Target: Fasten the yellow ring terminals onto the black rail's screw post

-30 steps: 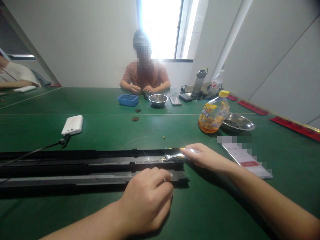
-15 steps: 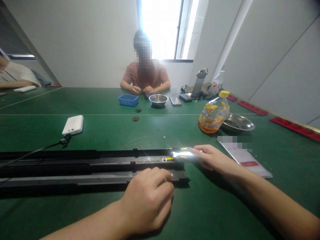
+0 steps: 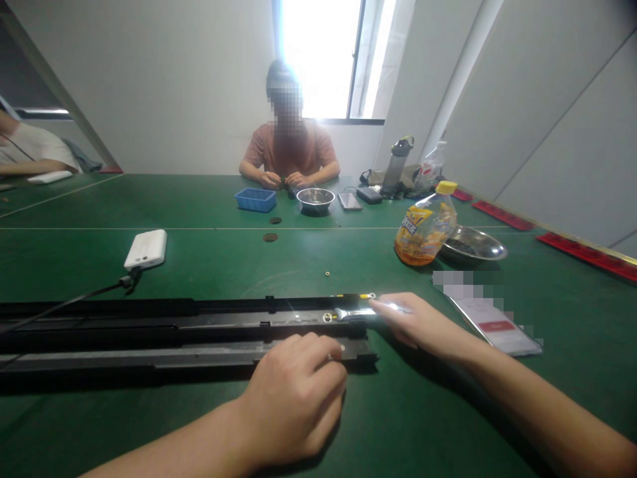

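Long black rails with grey inner strips lie side by side across the table; the back rail and front rail both end near my hands. My right hand grips a shiny metal wrench. The wrench lies along the back rail's end, its head just right of a ring terminal with a nut. Another yellow-sleeved ring terminal sits behind the wrench. My left hand is closed over the front rail near its end; its fingertips are partly hidden.
A small brass nut lies behind the rails. A white power bank with a black cable is at left. To the right are a juice bottle, a metal bowl and a phone. A person sits opposite.
The wrench has turned and shifted slightly left, its head now closer to the nut on the ring terminal. My right hand has tilted a little with it. My left hand stays put.
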Tool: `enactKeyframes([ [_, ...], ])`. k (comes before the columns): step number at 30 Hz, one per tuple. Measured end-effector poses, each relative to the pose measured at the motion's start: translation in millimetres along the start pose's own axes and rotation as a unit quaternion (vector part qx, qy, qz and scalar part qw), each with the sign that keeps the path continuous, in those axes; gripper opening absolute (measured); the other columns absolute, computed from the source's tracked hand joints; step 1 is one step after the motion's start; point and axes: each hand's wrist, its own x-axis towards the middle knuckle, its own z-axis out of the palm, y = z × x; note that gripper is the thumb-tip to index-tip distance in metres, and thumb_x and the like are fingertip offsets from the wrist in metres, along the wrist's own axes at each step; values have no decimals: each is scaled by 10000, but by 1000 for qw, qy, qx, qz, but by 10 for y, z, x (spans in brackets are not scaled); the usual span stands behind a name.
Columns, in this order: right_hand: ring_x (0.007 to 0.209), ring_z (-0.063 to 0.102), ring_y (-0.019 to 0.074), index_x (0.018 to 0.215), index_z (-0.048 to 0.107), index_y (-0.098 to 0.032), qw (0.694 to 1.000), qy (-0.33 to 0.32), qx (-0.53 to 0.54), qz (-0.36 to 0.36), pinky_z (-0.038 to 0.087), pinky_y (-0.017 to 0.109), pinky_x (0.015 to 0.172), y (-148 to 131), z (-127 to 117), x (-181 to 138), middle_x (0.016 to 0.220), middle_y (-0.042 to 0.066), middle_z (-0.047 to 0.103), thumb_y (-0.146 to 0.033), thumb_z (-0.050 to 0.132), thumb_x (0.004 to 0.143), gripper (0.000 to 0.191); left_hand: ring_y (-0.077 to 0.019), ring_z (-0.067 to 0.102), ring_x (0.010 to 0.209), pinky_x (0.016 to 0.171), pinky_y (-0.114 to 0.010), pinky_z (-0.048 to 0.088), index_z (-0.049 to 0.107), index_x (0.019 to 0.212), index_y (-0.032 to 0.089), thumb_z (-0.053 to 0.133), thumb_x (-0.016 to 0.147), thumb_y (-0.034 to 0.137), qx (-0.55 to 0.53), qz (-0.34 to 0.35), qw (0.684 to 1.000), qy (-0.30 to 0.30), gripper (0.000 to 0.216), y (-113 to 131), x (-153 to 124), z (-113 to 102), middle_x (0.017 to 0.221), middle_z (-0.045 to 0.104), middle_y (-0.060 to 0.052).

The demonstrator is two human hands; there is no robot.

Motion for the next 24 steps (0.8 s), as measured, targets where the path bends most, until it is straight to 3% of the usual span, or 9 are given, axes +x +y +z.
enactKeyframes([
  [14, 486, 352, 111, 805, 513, -222, 1000, -1, 2, -9, 271, 248, 452, 6, 62, 19, 579, -74, 377, -830, 471, 951, 627, -236, 619, 894, 754, -392, 541, 692, 1033, 176, 595, 948, 167, -3, 1, 1000, -1, 129, -2, -12, 7, 1115, 690, -91],
  [24, 568, 338, 114, 769, 524, -202, 999, 10, -18, -40, 260, 260, 498, 51, 96, 51, 664, -45, 384, -686, 474, 1022, 548, -233, 612, 901, 764, -390, 522, 685, 1027, 179, 593, 956, 169, -2, 4, 1000, 1, 116, -13, -11, 22, 1121, 687, -89],
])
